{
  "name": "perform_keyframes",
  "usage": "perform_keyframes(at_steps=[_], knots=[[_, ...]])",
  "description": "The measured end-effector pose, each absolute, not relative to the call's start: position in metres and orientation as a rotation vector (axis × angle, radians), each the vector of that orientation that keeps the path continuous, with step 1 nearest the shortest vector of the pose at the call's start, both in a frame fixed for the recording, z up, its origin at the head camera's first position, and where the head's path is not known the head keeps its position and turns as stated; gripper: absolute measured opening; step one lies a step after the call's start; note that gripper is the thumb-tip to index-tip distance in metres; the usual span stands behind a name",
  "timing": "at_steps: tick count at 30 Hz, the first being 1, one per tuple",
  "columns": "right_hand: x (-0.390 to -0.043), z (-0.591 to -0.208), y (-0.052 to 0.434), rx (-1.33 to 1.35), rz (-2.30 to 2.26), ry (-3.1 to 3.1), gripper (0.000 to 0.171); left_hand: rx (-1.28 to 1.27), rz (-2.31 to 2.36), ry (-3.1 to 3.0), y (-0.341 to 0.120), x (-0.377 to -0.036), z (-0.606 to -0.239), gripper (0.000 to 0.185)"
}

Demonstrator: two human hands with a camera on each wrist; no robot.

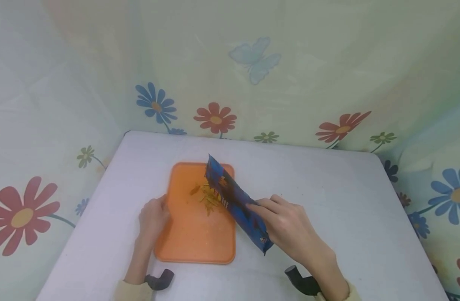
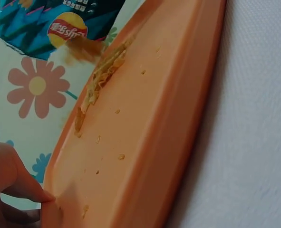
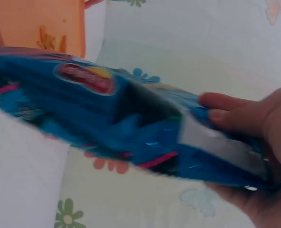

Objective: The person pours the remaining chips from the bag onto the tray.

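My right hand (image 1: 288,221) grips a blue Lay's chip bag (image 1: 235,200) near its lower end, fingers on one face and the thumb side on the other. The bag slants, its far end over an orange tray (image 1: 192,238). Thin yellow-brown chip sticks (image 1: 208,198) lie in a small pile on the tray beneath that end. In the left wrist view, a blurred clump of chips (image 2: 78,51) shows at the mouth of the bag. My left hand (image 1: 153,217) pinches the tray's left rim between thumb and finger. Small crumbs (image 2: 121,156) dot the tray's surface.
The tray is on a white table (image 1: 308,179). Behind it and at the sides hangs a curtain printed with flowers (image 1: 214,118) and a butterfly. Black curved pieces (image 1: 303,281) sit at both wrists, close above the table's near part.
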State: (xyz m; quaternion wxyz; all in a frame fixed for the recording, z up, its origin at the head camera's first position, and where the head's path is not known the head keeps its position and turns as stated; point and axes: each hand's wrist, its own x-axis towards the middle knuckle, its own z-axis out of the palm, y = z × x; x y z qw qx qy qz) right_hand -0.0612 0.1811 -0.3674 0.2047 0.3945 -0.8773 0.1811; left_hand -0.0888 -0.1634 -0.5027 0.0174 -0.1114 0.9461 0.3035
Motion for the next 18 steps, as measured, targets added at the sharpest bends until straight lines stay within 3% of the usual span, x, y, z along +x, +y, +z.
perform_keyframes(at_steps=[18], knots=[[-0.0589,-0.3671,0.1822,1.107,0.543,-2.435,0.048,-0.305,0.941,2.964,-0.1634,-0.0869,-0.5005,0.043]])
